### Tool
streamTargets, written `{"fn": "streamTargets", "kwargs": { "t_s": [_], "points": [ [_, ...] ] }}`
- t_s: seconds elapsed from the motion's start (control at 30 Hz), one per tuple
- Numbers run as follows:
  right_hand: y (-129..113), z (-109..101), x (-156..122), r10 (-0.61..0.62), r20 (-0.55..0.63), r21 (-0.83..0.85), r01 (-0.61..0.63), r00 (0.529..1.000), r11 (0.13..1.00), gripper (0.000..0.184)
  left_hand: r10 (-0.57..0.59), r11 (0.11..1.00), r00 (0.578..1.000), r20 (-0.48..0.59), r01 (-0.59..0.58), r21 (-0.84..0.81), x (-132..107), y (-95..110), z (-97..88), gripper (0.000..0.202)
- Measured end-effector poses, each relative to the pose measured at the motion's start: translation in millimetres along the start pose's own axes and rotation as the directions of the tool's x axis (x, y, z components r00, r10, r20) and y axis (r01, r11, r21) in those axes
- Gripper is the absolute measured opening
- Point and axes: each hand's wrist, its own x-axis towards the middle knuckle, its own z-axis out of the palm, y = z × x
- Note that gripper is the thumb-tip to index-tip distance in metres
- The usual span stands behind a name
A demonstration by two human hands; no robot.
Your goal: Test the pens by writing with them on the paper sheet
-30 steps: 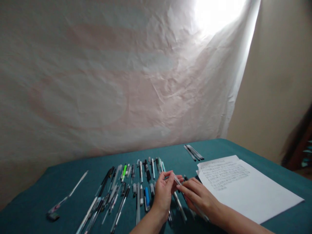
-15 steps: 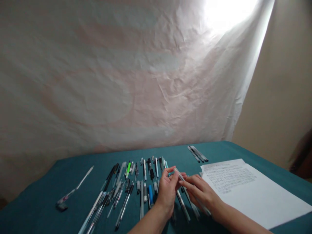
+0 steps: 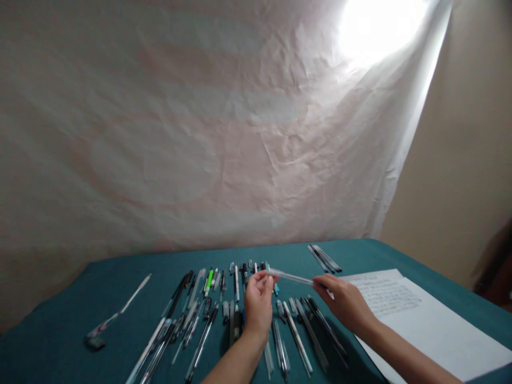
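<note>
A slim, clear pen [image 3: 292, 277] is stretched between my two hands above the rows of pens. My left hand [image 3: 259, 306] pinches its left end between thumb and fingers. At the other end, the fingertips of my right hand [image 3: 344, 298] close on it. Whether it is a whole pen or only a barrel, I cannot tell. Below and between my hands lie several pens, among them a white pen [image 3: 296, 337] and a dark pen [image 3: 325, 322]. My left hand and forearm hide part of the middle rows.
Several thin refills or pens [image 3: 325, 258] lie at the back right. Handwritten sheets [image 3: 424, 320] cover the right side of the teal-covered table [image 3: 132, 256]. More pens, a green one [image 3: 208, 281] among them, fill the middle left. A thin pale stick [image 3: 136, 293] lies far left beside a small dark object [image 3: 95, 344].
My hands have moved apart, left hand to the left and right hand slightly up and right. The pen has swung from steeply slanted to nearly level between them.
</note>
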Motion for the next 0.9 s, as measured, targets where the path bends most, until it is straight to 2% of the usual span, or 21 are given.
{"fn": "streamTargets", "kwargs": {
  "t_s": [0.13, 0.27, 0.37, 0.5, 0.6, 0.73, 0.9],
  "points": [
    [60, 2, 30, 0.236, -0.072, -0.154, -0.244, 0.969, 0.957, 0.028, 0.095, 0.975, 0.994, 0.059, -0.105, 0.194, 0, -3, -4.6, 0.024],
    [114, 10, 48, 0.49, -0.011, -0.286, -0.472, 0.872, 0.834, 0.031, 0.176, 0.89, 0.977, 0.122, -0.211, 0.404, -3, -5, -8.9, 0.016],
    [135, 19, 52, 0.568, 0.04, -0.29, -0.535, 0.822, 0.794, 0.03, 0.238, 0.845, 0.958, 0.158, -0.285, 0.452, -5, -5, -10.7, 0.016],
    [145, 26, 54, 0.616, 0.085, -0.264, -0.578, 0.783, 0.772, 0.027, 0.258, 0.827, 0.95, 0.175, -0.311, 0.469, -5, -4, -11.1, 0.018],
    [143, 27, 56, 0.62, 0.113, -0.226, -0.588, 0.776, 0.777, 0.027, 0.243, 0.835, 0.954, 0.174, -0.298, 0.462, -5, -3, -10.6, 0.019],
    [130, 21, 54, 0.591, 0.134, -0.162, -0.57, 0.796, 0.805, 0.03, 0.229, 0.852, 0.958, 0.172, -0.283, 0.441, -7, -2, -10.0, 0.019],
    [107, 8, 52, 0.514, 0.138, -0.077, -0.509, 0.846, 0.857, 0.038, 0.232, 0.845, 0.955, 0.184, -0.292, 0.448, -7, -3, -10.1, 0.021]
  ]
}}
